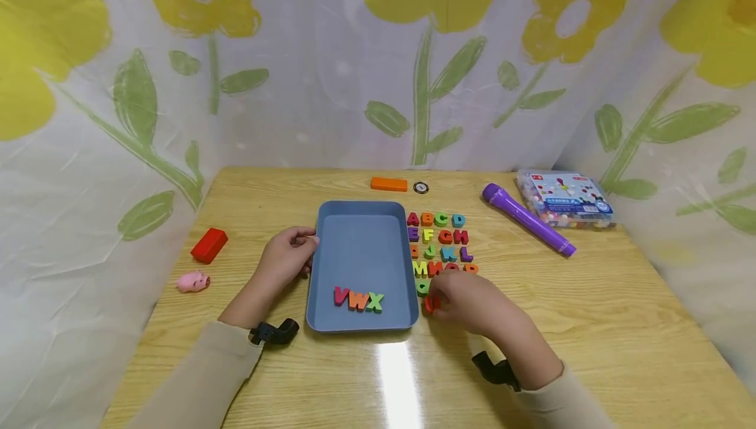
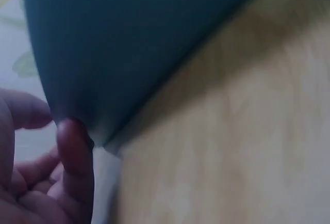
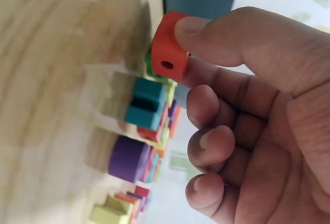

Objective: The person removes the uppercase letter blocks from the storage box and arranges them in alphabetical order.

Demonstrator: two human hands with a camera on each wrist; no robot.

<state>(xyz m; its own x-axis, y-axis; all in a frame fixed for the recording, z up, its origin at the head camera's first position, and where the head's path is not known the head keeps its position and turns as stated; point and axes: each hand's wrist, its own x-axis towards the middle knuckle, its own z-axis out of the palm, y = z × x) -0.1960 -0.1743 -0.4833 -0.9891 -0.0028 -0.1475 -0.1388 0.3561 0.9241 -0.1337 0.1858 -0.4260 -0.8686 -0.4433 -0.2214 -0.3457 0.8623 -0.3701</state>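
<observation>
Right hand (image 3: 258, 105) grip pinches red letter (image 3: 169, 53); left hand (image 1: 287, 255) holds tray (image 1: 361, 245) rim

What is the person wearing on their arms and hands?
Both hands, left hand and right hand, are bare: no gloves or rings show. Each arm has a long beige sleeve reaching nearly to the wrist. Small black devices are strapped at the wrists, one on the left and one on the right.
</observation>
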